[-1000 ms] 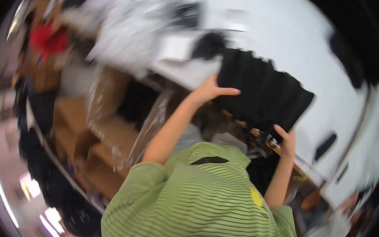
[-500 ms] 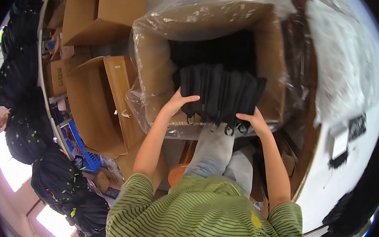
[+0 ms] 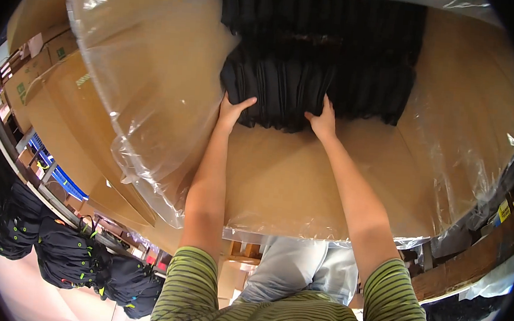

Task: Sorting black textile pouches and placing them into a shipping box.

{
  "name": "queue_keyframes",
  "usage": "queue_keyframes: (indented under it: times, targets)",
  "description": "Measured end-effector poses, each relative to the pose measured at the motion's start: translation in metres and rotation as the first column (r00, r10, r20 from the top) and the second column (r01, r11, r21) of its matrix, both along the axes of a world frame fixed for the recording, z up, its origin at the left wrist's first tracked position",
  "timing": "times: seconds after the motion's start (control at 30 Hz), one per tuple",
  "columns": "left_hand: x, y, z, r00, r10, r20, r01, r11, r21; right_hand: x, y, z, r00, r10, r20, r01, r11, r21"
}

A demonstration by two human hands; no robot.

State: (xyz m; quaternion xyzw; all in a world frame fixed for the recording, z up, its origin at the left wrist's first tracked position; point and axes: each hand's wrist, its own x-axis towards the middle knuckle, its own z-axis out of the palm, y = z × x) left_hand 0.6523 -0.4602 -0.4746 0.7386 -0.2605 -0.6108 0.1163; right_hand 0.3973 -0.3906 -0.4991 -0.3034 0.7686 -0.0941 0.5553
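A large cardboard box (image 3: 291,181) opens in front of me, with a clear plastic liner (image 3: 121,119) over its rim. I hold a row of black pleated fabric items (image 3: 274,95), pressed side by side, down inside the box. My left hand (image 3: 231,111) grips the row's left end, thumb on the near face. At its right end my right hand (image 3: 322,122) clasps it with the thumb inward. Close beside my right hand lie more black fabric items (image 3: 371,94), and another black row (image 3: 323,15) fills the far part. The items' exact kind cannot be made out.
Flattened and open cardboard boxes (image 3: 61,121) stand to the left, near a blue plastic crate (image 3: 57,172). Black bundles with green bits (image 3: 68,254) hang along a rail at lower left. A wooden table edge (image 3: 465,270) runs at lower right.
Both hands have carried the black row from above the box's near rim down and forward inside it. My head has leaned closer, so the box fills more of the view.
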Motion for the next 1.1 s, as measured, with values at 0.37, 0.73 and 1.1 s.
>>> queue_keyframes:
  times: [0.37,0.73,1.1]
  targets:
    - [-0.005,0.014,0.008,0.943,-0.12,0.31,0.197,0.953,-0.229,-0.023,-0.014,0.041,0.961,0.195,-0.195,-0.185,0.98,0.07]
    - [-0.064,0.025,0.065,0.674,-0.217,0.706,0.457,0.874,-0.167,-0.014,-0.025,0.054,0.849,0.379,-0.368,-0.369,0.924,0.099]
    - [-0.066,0.027,0.093,0.714,-0.311,0.627,0.441,0.896,-0.058,-0.044,-0.012,0.07,0.931,0.293,-0.218,-0.261,0.951,0.165]
